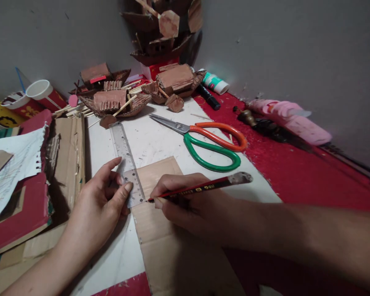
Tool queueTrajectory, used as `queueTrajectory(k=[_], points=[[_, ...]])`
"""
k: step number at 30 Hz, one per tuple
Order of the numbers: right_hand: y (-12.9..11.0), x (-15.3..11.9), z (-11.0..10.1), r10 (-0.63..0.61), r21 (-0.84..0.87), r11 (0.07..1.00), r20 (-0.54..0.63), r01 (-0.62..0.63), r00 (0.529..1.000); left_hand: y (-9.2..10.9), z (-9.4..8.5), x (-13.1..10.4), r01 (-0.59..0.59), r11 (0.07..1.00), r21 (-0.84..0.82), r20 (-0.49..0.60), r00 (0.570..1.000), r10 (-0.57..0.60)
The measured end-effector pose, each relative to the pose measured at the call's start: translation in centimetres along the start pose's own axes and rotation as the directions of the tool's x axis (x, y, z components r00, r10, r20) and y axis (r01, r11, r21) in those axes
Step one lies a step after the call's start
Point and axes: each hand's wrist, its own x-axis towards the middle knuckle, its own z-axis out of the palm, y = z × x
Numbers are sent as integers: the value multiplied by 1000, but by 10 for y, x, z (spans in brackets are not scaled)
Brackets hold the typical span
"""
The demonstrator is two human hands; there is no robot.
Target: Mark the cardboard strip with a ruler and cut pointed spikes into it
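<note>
A clear plastic ruler lies partly over a brown cardboard piece, its near end at the cardboard's left side. My left hand is closed on the ruler's near part, thumb on top and the index finger stretched along its edge. In my right hand is a red and black pencil, gripped in a writing hold. Its tip touches or nearly touches the cardboard beside the ruler's end. Beyond my right hand lie scissors with one orange and one green handle, blades pointing left.
Small cardboard boats stand at the back, with thin sticks around them. Cardboard sheets and a torn paper are piled at left, near paper cups. A black marker and a pink glue gun lie on the right.
</note>
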Motion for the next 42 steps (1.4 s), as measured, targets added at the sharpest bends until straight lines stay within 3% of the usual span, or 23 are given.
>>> queueTrajectory(k=[7,31,37,42], points=[[0,1,-2,39,2,999,3,-39,999,3,1,0,4,1000,16,-10,1000,-3],[-1,-2,-2,-6,-55,998,-2,5,1000,1,0,0,18,1000,-5,-8,1000,-18],[-2,-2,-3,51,24,998,41,-52,998,0,0,0,17,1000,-14,-10,1000,-18],[-2,-1,-3,31,-9,999,5,-31,1000,-1,-2,-1,8,1000,1,-17,1000,-8]])
